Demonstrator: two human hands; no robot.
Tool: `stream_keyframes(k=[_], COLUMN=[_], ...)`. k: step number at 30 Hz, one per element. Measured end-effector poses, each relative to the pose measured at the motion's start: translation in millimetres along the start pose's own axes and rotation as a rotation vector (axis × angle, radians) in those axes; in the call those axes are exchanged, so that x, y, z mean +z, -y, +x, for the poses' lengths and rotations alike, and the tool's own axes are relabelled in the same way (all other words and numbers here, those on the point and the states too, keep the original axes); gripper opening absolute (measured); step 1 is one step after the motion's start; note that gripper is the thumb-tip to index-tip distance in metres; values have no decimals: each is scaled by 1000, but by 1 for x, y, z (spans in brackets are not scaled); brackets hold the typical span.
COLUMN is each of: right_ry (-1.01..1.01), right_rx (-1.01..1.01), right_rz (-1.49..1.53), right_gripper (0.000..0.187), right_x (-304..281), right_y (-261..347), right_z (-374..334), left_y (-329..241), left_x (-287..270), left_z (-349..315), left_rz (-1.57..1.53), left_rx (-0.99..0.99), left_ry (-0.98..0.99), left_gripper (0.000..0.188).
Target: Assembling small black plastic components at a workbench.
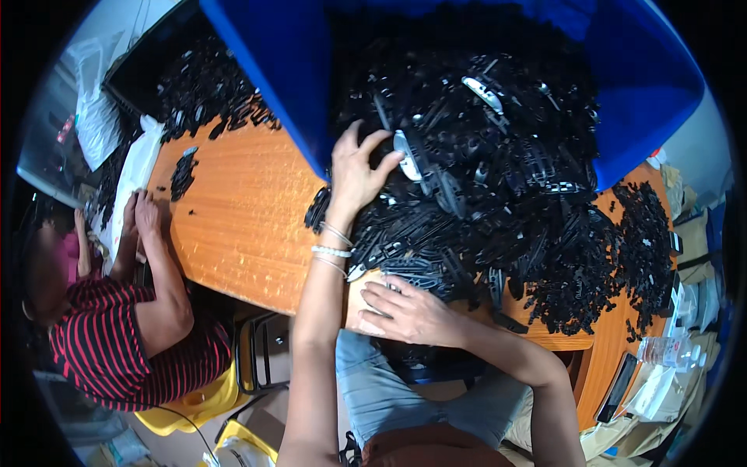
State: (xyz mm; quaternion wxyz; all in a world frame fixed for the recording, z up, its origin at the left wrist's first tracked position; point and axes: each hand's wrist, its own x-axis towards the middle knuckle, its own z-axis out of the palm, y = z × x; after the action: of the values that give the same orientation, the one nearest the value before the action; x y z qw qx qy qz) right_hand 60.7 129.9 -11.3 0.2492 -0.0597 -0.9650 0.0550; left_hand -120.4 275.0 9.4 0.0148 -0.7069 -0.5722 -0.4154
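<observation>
My left hand (359, 171), with bracelets at the wrist, reaches over a heap of black plastic parts (467, 148) that fills the blue bin. Its thumb and fingers are apart, curved toward a whitish, elongated piece (406, 158). The thumb tip is at or very near that piece; whether it touches, I cannot tell. My right hand (408, 313) rests at the near table edge, fingers stretched and slightly spread, beside black parts that spill out of the bin. Nothing held shows in it, though its palm side is hidden.
The blue bin (268, 86) lies open toward me on the wooden table (241, 210). Loose black parts (576, 272) cover the right side. A plastic bottle (673, 352) and a phone-like black slab (617, 387) lie at the far right. A co-worker in a striped shirt (140, 338) sits left.
</observation>
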Motion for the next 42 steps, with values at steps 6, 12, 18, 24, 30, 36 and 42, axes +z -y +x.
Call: stream_keyframes(k=[6, 12, 18, 24, 30, 36, 42], right_ry=[59, 41, -32, -46, 21, 44, -21], right_rx=[11, -23, 43, 4, 46, 68, 78], right_rz=[-107, -49, -53, -72, -79, -114, -112], right_gripper=[34, 35, 32, 35, 35, 38, 44], right_x=[-8, -4, -3, -3, 0, -8, -3], right_y=[3, 10, 11, 17, 14, 12, 16], right_z=[-1, -1, -9, 0, 3, -1, -9], left_y=[-38, -38, -39, -11, -29, -39, -43], left_x=[6, -13, -46, -25, -25, -45, -108], left_z=[-34, -62, -77, -109, -100, -73, -92], left_rz=[-225, -306, -333, 253, -39, -278, -446], left_rx=[-41, -67, -148, -292, -420, -537, -690], left_ry=[19, 29, -387, -291, -311, -360, -314], left_gripper=[36, 30, 13, 39, 33, 35, 59])
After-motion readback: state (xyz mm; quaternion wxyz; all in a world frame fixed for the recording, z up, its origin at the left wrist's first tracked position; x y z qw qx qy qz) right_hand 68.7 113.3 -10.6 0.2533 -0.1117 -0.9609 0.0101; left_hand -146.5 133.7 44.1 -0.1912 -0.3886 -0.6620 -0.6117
